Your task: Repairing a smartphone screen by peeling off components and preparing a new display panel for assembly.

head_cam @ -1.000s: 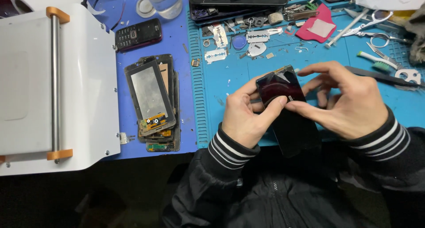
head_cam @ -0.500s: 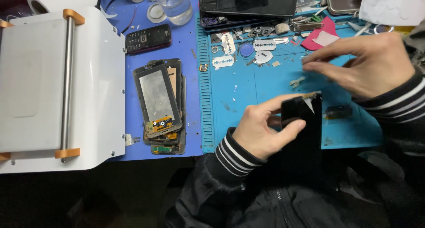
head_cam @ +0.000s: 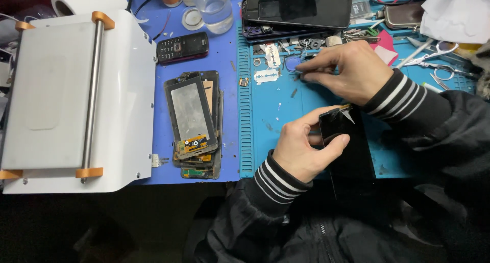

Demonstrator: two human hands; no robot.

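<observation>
Meanwhile left hand (head_cam: 298,145) clasps black screen (head_cam: 339,130) (right hand (head_cam: 344,69) reaches mat (head_cam: 306,97)).

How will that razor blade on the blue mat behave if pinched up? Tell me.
The razor blade lies flat on the blue mat, so it probably resists pinching and may need lifting by an edge. It looks thin: likely light, slightly springy, and sharp. The right hand works just beside it.

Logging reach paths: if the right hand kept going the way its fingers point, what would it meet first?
Probably the razor blade; the right hand points left across the mat, though height is unclear.
</observation>
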